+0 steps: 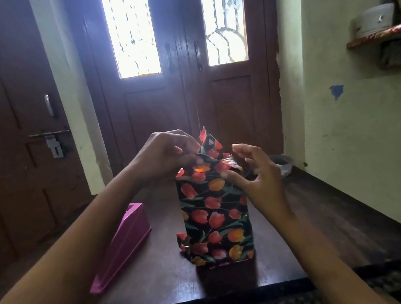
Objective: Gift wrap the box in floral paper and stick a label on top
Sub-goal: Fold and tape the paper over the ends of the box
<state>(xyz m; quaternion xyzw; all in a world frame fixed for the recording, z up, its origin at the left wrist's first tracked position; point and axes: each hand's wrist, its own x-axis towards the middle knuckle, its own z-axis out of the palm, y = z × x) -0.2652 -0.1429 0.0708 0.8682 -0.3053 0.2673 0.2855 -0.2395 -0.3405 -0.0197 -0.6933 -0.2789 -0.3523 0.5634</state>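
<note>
A tall box (214, 212) wrapped in black paper with red and orange tulips stands upright in the middle of the dark wooden table (336, 222). At its top end a pointed paper flap (206, 139) sticks up. My left hand (165, 153) is at the top left edge and pinches the folded paper there. My right hand (258, 176) is at the top right corner, fingers spread and loosely bent, its thumb against the paper. A loose paper corner (183, 241) juts out at the box's lower left.
A pink tape dispenser (125, 245) lies on the table left of the box. A dark bowl-like object (281, 162) sits behind my right hand at the table's far end. Brown doors stand behind the table, and a wall shelf (386, 35) is at the right.
</note>
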